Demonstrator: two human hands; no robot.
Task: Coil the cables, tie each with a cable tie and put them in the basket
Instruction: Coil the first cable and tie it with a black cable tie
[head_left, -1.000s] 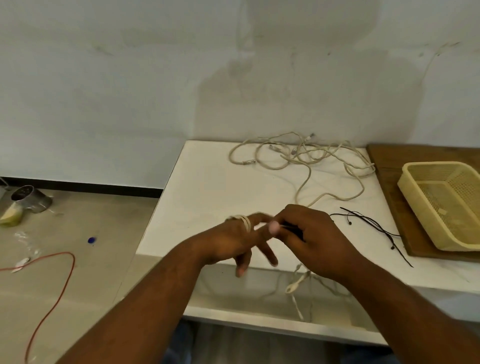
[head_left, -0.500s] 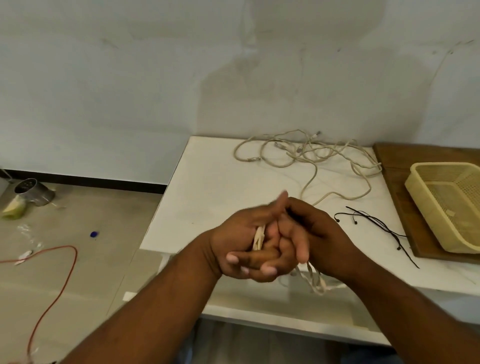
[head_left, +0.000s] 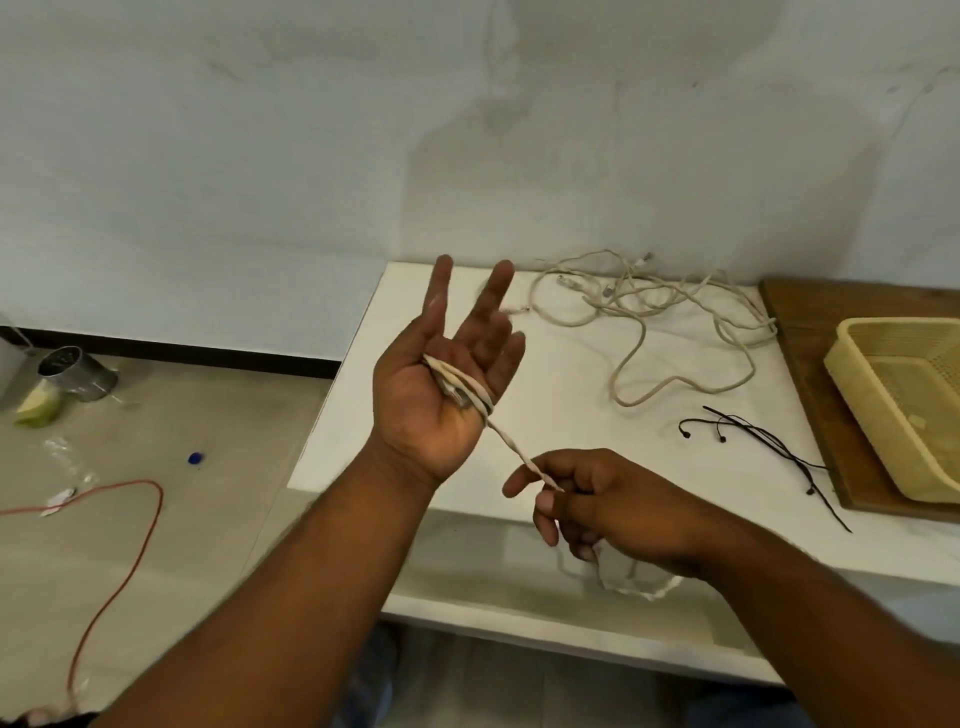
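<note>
My left hand (head_left: 447, 384) is raised palm toward me with fingers straight, and a beige cable (head_left: 511, 444) is wound a few turns across its palm. From there the cable runs taut down to my right hand (head_left: 597, 506), which pinches it between thumb and fingers; the rest hangs below the table edge. A tangle of beige cables (head_left: 660, 317) lies at the back of the white table (head_left: 519, 415). Black cable ties (head_left: 763, 441) lie right of centre. The yellow basket (head_left: 852, 384) sits on a wooden board at the right.
The wooden board (head_left: 795, 312) under the basket covers the table's right end. On the floor to the left lie a red cable (head_left: 140, 545), a metal can (head_left: 72, 371) and small scraps. A wall stands directly behind the table.
My hands were clasped together over the cable; now the left hand has lifted and spread open with cable across its palm, and the right hand has pulled down and right, drawing the cable taut.
</note>
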